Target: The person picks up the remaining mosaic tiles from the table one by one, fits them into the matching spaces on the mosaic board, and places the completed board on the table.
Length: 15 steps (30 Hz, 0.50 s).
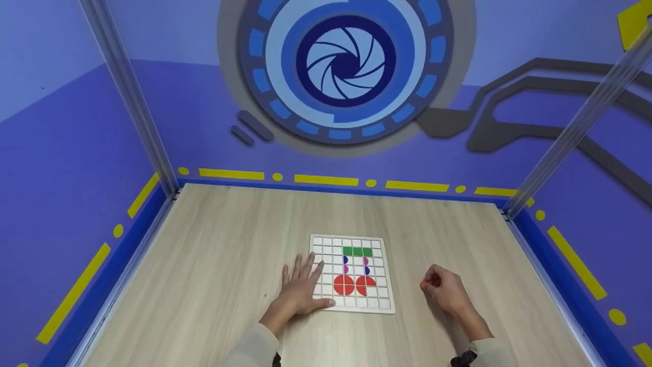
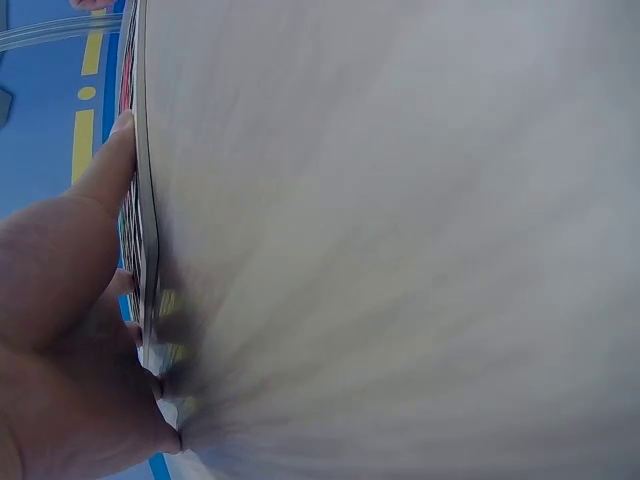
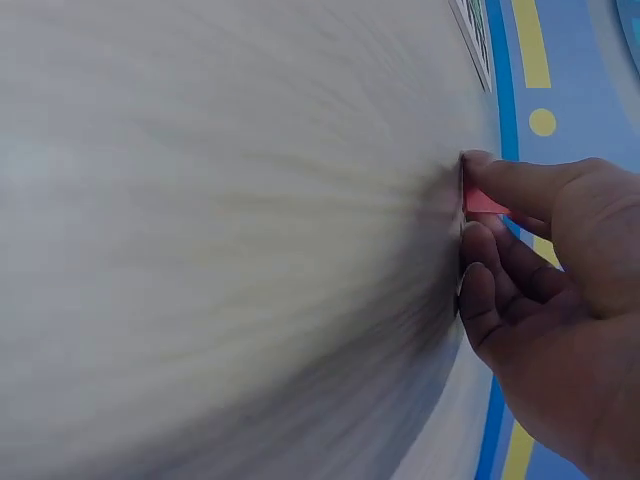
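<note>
A white square grid board (image 1: 381,303) lies on the table. On it are a row of green squares (image 1: 357,252), small blue and pink half-round pieces (image 1: 366,261), a full red circle (image 1: 344,285) and a red circle (image 1: 362,284) lacking its lower right quarter. My left hand (image 1: 298,291) has its fingers spread over the board's left side, with the thumb along the near edge. To the right of the board, low over the table, my right hand (image 1: 449,291) pinches a small red piece (image 3: 483,200) between thumb and fingers. Most of that piece is hidden by the fingers.
The light wood table (image 1: 224,244) is bounded by blue and purple panels at the back and both sides. Metal posts (image 1: 135,102) rise at the back corners. Dark bands (image 1: 464,358) circle the wrists.
</note>
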Tool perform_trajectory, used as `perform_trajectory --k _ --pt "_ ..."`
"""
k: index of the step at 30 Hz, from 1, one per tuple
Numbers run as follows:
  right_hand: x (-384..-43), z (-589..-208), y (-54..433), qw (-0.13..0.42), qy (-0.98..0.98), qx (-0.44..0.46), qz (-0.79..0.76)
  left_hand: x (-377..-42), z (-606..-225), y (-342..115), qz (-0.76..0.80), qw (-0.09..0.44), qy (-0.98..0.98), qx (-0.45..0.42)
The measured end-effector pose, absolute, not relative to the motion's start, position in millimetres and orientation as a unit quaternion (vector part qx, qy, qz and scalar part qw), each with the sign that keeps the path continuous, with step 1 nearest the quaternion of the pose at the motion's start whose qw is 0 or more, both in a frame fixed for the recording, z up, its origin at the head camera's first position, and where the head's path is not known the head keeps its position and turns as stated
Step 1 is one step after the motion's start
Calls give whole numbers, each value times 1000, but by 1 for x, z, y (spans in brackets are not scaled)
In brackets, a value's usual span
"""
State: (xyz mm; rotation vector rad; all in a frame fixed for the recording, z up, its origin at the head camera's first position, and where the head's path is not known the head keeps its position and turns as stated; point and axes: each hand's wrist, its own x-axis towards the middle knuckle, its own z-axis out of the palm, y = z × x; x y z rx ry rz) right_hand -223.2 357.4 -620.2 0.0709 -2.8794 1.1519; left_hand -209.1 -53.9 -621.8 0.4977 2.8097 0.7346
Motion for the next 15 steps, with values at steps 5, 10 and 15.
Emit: perform_trajectory --k 5,10,15 --pt "-220 -616 357 31 -930 41 365 -207 -619 -53 242 101 950 168" --pt "-219 -611 341 26 -918 58 390 -206 -617 -53 239 102 952 164" --pt "-218 -608 311 25 -899 61 433 -208 -618 -53 240 104 951 164"
